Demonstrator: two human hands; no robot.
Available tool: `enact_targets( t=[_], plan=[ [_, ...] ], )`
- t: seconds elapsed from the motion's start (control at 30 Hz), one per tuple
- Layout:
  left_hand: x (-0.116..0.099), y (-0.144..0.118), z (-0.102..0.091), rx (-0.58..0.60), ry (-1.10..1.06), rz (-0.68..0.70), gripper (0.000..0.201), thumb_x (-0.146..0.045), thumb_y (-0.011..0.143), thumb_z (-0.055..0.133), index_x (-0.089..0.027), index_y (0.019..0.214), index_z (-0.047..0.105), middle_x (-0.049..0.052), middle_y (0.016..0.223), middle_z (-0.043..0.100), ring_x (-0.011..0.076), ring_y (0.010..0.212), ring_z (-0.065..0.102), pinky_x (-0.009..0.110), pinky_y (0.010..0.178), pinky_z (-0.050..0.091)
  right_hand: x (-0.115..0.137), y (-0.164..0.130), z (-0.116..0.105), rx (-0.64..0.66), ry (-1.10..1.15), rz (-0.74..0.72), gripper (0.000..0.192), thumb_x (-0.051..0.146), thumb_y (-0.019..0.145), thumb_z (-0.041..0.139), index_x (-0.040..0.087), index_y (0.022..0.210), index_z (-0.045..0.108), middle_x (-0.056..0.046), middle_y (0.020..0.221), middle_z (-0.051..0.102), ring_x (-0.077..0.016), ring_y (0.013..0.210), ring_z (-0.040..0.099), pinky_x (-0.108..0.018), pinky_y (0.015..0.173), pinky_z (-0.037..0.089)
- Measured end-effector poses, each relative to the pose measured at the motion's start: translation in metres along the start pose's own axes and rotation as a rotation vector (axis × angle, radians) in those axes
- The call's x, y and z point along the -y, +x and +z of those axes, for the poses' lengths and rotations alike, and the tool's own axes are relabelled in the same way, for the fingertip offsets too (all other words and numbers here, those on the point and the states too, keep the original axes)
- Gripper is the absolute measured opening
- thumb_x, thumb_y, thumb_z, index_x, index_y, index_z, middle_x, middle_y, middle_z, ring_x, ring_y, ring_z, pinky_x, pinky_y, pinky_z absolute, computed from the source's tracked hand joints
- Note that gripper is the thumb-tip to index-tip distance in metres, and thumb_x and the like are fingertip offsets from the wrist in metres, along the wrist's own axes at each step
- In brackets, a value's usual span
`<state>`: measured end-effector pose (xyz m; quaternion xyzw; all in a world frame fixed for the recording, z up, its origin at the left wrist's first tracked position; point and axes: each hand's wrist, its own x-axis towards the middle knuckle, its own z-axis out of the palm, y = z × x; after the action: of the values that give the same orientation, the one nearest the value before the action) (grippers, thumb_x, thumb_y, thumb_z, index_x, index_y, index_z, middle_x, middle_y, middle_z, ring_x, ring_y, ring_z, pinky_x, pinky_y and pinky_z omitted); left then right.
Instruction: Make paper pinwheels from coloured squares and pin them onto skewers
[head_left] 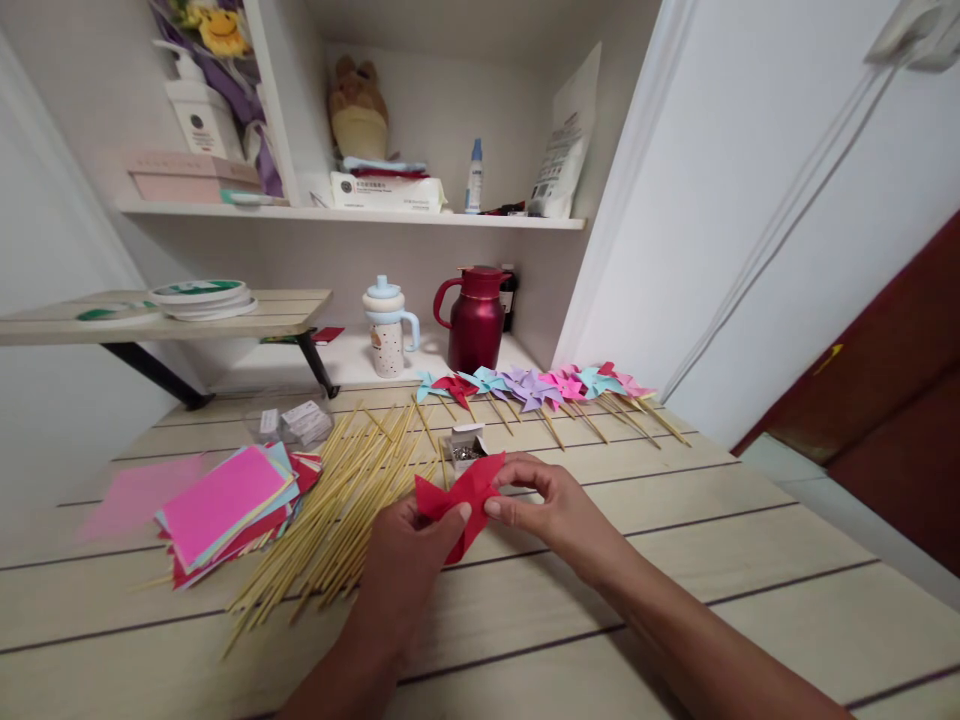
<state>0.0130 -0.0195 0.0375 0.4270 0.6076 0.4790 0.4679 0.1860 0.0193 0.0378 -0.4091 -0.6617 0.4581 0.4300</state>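
Note:
A red paper pinwheel (474, 486), its corners folded toward the middle, is held just above the table between both hands. My left hand (409, 550) grips its left and lower side, the thumb pressed on the paper. With thumb and fingers, my right hand (547, 505) pinches the right edge. Just behind the pinwheel stands a small open box (466, 445) of tiny metal pieces, perhaps pins. Many thin wooden sticks (337, 520) lie in a loose heap left of my hands. Farther left is a stack of coloured paper sheets (225, 505), pink on top.
Finished pinwheels on sticks (531, 388) lie in a row along the table's back. Behind them stand a dark red jug (477, 320) and a white-and-blue cup (388, 335). A raised wooden stand (277, 312) carries ribbon rolls (202, 298) at the left. Small boxes (304, 422) sit below it.

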Motion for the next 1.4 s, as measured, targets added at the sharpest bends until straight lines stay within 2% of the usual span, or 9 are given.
enact_targets(
  t=[0.43, 0.6, 0.67, 0.77, 0.87, 0.97, 1.17, 1.27, 1.4],
  plan=[
    [0.003, 0.0, 0.004, 0.0, 0.088, 0.033, 0.025, -0.039, 0.068, 0.071, -0.016, 0.077, 0.076, 0.006, 0.07, 0.075, 0.0204, 0.063, 0.063, 0.028, 0.056, 0.043, -0.003, -0.002, 0.006, 0.019, 0.06, 0.045, 0.019, 0.031, 0.071, 0.075, 0.018, 0.063, 0.063, -0.002, 0.08, 0.063, -0.0181, 0.077, 0.057, -0.03, 0.074, 0.043],
    [0.001, -0.001, 0.007, -0.002, 0.081, 0.003, 0.019, -0.033, 0.067, 0.071, -0.017, 0.076, 0.076, 0.004, 0.064, 0.073, 0.0205, 0.061, 0.064, 0.028, 0.056, 0.044, 0.001, -0.005, 0.012, -0.002, 0.127, 0.174, 0.022, 0.033, 0.067, 0.077, 0.016, 0.066, 0.063, 0.001, 0.066, 0.057, -0.0121, 0.06, 0.046, -0.026, 0.057, 0.034],
    [0.002, 0.001, 0.007, 0.024, 0.045, 0.006, 0.021, -0.034, 0.068, 0.071, -0.017, 0.08, 0.075, 0.005, 0.07, 0.075, 0.0223, 0.066, 0.066, 0.03, 0.061, 0.046, 0.0, -0.005, 0.013, -0.005, 0.182, 0.244, 0.027, 0.036, 0.064, 0.079, 0.016, 0.066, 0.061, 0.003, 0.061, 0.054, -0.0104, 0.055, 0.041, -0.025, 0.053, 0.03],
    [0.006, 0.005, 0.005, 0.09, -0.033, 0.065, 0.033, -0.037, 0.066, 0.073, -0.018, 0.093, 0.074, 0.008, 0.088, 0.078, 0.0267, 0.083, 0.069, 0.036, 0.075, 0.05, -0.004, -0.003, 0.012, -0.028, 0.226, 0.283, 0.03, 0.037, 0.061, 0.081, 0.016, 0.063, 0.06, 0.002, 0.058, 0.054, -0.01, 0.054, 0.041, -0.025, 0.053, 0.03],
    [0.009, 0.01, 0.002, 0.131, -0.031, 0.144, 0.048, -0.036, 0.061, 0.078, -0.02, 0.106, 0.071, 0.01, 0.104, 0.076, 0.0306, 0.101, 0.067, 0.043, 0.093, 0.045, -0.007, -0.001, 0.01, -0.036, 0.282, 0.261, 0.028, 0.036, 0.063, 0.08, 0.016, 0.062, 0.06, 0.002, 0.057, 0.054, -0.0103, 0.052, 0.042, -0.025, 0.052, 0.031],
    [0.011, 0.014, 0.0, 0.126, -0.001, 0.15, 0.056, -0.035, 0.06, 0.079, -0.021, 0.113, 0.069, 0.01, 0.109, 0.075, 0.0322, 0.11, 0.064, 0.047, 0.102, 0.039, -0.006, -0.001, 0.008, -0.034, 0.316, 0.238, 0.028, 0.035, 0.063, 0.08, 0.016, 0.061, 0.059, 0.002, 0.056, 0.054, -0.0101, 0.052, 0.043, -0.025, 0.051, 0.031],
    [0.012, 0.014, -0.002, 0.177, -0.102, -0.004, 0.048, -0.042, 0.06, 0.081, -0.018, 0.101, 0.075, 0.011, 0.094, 0.077, 0.0317, 0.092, 0.07, 0.042, 0.084, 0.052, -0.005, -0.003, 0.01, -0.057, 0.269, 0.266, 0.029, 0.035, 0.063, 0.08, 0.016, 0.062, 0.058, 0.002, 0.057, 0.054, -0.01, 0.052, 0.042, -0.025, 0.051, 0.03],
    [0.007, 0.01, -0.003, 0.217, -0.138, -0.084, 0.047, -0.041, 0.06, 0.082, -0.017, 0.1, 0.076, 0.009, 0.084, 0.078, 0.0287, 0.085, 0.072, 0.039, 0.081, 0.053, -0.007, -0.003, 0.009, -0.062, 0.231, 0.269, 0.028, 0.036, 0.064, 0.079, 0.016, 0.064, 0.059, 0.002, 0.059, 0.055, -0.0103, 0.053, 0.042, -0.025, 0.053, 0.032],
    [0.0, 0.005, -0.003, 0.245, -0.21, -0.095, 0.043, -0.035, 0.061, 0.083, -0.017, 0.099, 0.076, 0.008, 0.081, 0.078, 0.0244, 0.082, 0.072, 0.034, 0.079, 0.053, -0.008, -0.004, 0.009, -0.051, 0.191, 0.243, 0.025, 0.034, 0.066, 0.078, 0.016, 0.067, 0.06, 0.002, 0.061, 0.055, -0.0107, 0.056, 0.043, -0.026, 0.055, 0.033]
  ],
)
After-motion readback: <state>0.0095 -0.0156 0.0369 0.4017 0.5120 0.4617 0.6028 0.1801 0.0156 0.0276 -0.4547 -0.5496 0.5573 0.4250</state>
